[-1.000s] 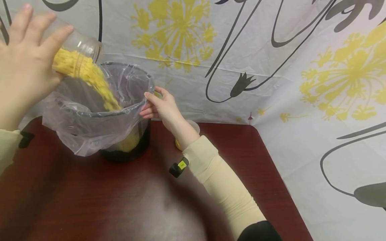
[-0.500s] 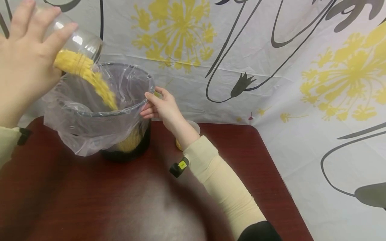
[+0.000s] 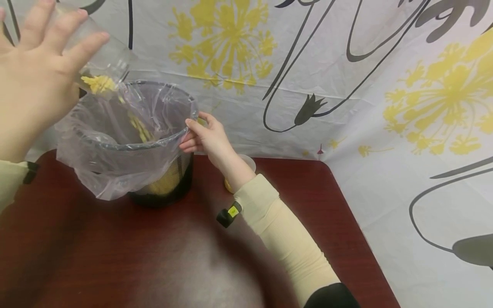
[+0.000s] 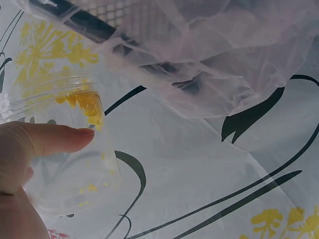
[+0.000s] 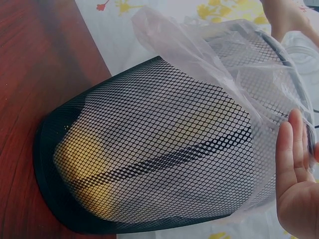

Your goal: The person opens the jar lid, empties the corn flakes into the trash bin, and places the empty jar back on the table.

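Note:
My left hand (image 3: 42, 77) grips a clear jar (image 3: 111, 51), tipped mouth-down over a black mesh trash bin (image 3: 159, 200). A few small yellow pieces (image 3: 99, 83) lie near the jar's mouth, and a thin trickle of them falls into the bin. The left wrist view shows the thumb across the jar (image 4: 65, 174), whose wall is mostly bare. A translucent plastic bag (image 3: 111, 173) lines the bin and folds over its rim. My right hand (image 3: 209, 137) pinches that rim and the bag, thumb on top. Through the mesh, a yellow heap (image 5: 92, 169) shows at the bottom.
The bin stands on a dark red table (image 3: 185, 252) against a white patterned cloth (image 3: 239, 124). Behind my right forearm, partly hidden, is a small clear container (image 3: 248, 161) with yellow at its base.
The thick yellow stream has thinned to a trickle, and the jar has nearly emptied. My left hand has shifted slightly right with the jar; my right hand has stayed at the rim.

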Demonstrator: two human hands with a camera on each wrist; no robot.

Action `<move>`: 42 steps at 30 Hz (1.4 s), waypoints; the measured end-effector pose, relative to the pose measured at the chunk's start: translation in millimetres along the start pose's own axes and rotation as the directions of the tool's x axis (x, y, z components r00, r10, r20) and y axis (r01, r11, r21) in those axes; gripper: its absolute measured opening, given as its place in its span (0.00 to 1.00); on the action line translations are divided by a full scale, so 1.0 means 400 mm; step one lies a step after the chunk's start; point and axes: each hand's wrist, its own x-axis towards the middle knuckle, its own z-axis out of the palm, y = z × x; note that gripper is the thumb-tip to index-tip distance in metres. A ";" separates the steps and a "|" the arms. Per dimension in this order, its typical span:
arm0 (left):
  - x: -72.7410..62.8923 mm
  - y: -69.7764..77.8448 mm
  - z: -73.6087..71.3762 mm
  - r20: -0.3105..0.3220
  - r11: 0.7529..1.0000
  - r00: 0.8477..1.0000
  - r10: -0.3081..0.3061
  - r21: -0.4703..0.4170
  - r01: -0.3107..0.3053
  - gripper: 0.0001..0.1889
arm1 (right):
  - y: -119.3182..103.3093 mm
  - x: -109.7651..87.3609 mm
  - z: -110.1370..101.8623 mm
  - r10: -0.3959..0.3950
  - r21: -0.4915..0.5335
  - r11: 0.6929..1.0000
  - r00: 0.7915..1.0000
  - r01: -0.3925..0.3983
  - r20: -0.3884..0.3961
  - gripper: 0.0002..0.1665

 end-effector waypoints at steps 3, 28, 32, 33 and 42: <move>0.001 0.001 -0.003 -0.005 1.000 1.000 0.024 0.005 -0.024 0.43 | 0.000 0.000 0.000 0.000 0.001 1.000 1.000 0.000 -0.004 0.39; 0.001 -0.020 0.034 -0.083 0.951 0.948 0.307 0.058 -0.303 0.48 | -0.001 0.000 0.003 -0.001 0.008 1.000 1.000 0.001 0.001 0.39; 0.001 -0.016 0.038 -0.129 0.926 0.917 0.377 0.052 -0.373 0.46 | -0.001 -0.001 0.003 0.001 0.007 1.000 1.000 -0.001 -0.003 0.39; 0.002 -0.015 0.039 -0.144 0.918 0.907 0.396 0.057 -0.392 0.45 | 0.000 -0.001 0.003 0.001 0.008 1.000 1.000 -0.001 -0.004 0.39; 0.000 -0.007 0.046 -0.147 0.893 0.881 0.450 0.068 -0.445 0.45 | 0.003 -0.001 0.001 0.000 0.007 1.000 1.000 0.000 -0.011 0.38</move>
